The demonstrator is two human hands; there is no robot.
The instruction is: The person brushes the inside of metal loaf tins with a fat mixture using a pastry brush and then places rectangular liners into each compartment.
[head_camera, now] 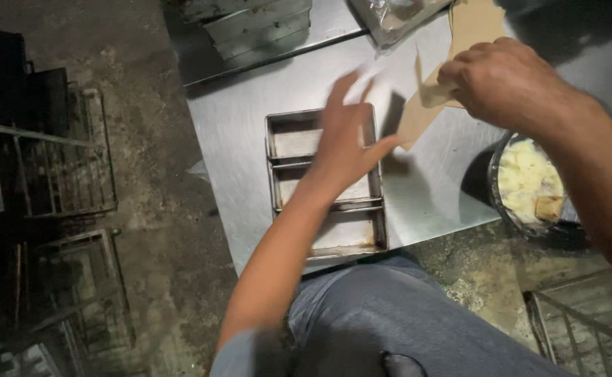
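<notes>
Left hand [344, 143] splayed, grasping nothing, over three-compartment steel baking tin [325, 241] lying lengthwise toward body; right hand [505, 84] pinching brown paper sheet [428, 105] just beside.

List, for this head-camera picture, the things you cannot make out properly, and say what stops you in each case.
- Left hand, head view: motion blur smears its fingers, so its grip is unclear.
- Middle compartment of the metal tray: partly covered by the left hand and forearm.
- Bowl: cut by the right arm; its pale contents cannot be identified.
- Brown paper: its top is hidden under the right hand.
- Clear bag: cut off by the top edge.
</notes>
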